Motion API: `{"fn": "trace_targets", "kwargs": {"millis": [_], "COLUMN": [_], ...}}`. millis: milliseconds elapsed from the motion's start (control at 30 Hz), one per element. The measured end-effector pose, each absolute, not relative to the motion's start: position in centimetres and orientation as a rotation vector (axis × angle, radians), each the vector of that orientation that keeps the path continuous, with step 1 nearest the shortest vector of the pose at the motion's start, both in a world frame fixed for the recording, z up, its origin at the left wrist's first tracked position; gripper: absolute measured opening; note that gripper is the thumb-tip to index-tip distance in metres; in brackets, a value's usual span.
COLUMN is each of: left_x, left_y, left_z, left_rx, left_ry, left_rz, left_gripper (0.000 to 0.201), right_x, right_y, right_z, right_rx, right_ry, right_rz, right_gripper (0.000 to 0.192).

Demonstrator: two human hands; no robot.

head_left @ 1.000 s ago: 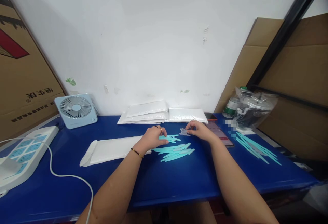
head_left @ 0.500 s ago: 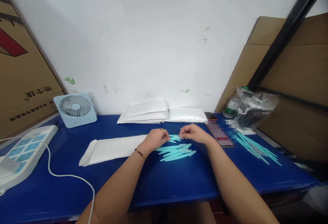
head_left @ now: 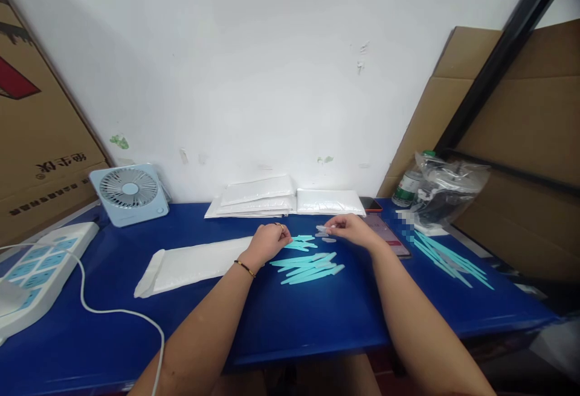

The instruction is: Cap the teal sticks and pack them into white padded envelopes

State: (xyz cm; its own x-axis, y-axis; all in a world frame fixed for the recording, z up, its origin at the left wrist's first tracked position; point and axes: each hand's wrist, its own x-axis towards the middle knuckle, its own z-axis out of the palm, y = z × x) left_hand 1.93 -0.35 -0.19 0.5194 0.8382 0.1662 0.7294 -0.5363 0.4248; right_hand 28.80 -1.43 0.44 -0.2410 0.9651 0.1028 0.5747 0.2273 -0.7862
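Pinching a small pale plastic piece [head_left: 322, 228], right hand [head_left: 353, 231] sits just right of thin turquoise plastic strips [head_left: 301, 242]; left hand [head_left: 267, 241] clamps their left ends, long axis running left-right btwn hands.

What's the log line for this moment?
left hand: pinching teal strips | right hand: pinching small clear piece | teal pile: on table

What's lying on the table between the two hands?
In the head view, a few turquoise strips and small pale caps lie between the left hand and right hand.
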Motion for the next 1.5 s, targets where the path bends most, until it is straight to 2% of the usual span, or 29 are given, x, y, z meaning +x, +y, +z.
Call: {"fn": "trace_targets", "kwargs": {"millis": [100, 300, 467, 600, 867, 1067, 1200, 1333, 1500], "left_x": [1.9, 2.2, 2.8, 2.8, 1.6, 2.0, 2.8, 3.3, 2.6], "left_y": [-0.4, -1.6, -2.3, -1.7, -0.5, -1.7, -2.6, -2.8, -1.8], "left_z": [-0.2, 0.8, 1.1, 1.0, 0.3, 0.9, 1.1, 1.1, 1.2], "left_rx": [2.458, 2.47, 2.577, 2.625, 2.572, 2.495, 2.564, 2.662, 2.672], "left_ry": [1.317, 1.116, 1.021, 1.159, 1.339, 1.196, 1.062, 1.069, 1.285], "left_rz": [0.545, 0.514, 0.382, 0.425, 0.504, 0.534, 0.416, 0.336, 0.453], "left_gripper": [0.019, 0.028, 0.022, 0.017, 0.019, 0.02, 0.024, 0.025, 0.024], "right_x": [28.7, 26.2, 26.1, 27.1, 29.1, 27.0, 26.3, 26.8, 28.6], "right_y": [-1.8, -2.8, -2.7, -2.4, -1.7, -3.0, -3.2, -3.0, -2.5], "right_z": [0.9, 1.1, 0.8, 1.1, 0.7, 1.2, 1.1, 1.2, 1.5], "right_rx": [-1.351, -1.175, -1.202, -1.172, -1.456, -1.279, -1.29, -1.276, -1.423], "right_ry": [-2.065, -2.416, -2.328, -2.23, -2.109, -2.435, -2.471, -2.384, -2.209], "right_rz": [0.656, 0.84, 0.826, 0.733, 0.518, 0.761, 0.792, 0.755, 0.635], "right_gripper": [0.031, 0.025, 0.02, 0.023, 0.034, 0.018, 0.014, 0.015, 0.013]}}
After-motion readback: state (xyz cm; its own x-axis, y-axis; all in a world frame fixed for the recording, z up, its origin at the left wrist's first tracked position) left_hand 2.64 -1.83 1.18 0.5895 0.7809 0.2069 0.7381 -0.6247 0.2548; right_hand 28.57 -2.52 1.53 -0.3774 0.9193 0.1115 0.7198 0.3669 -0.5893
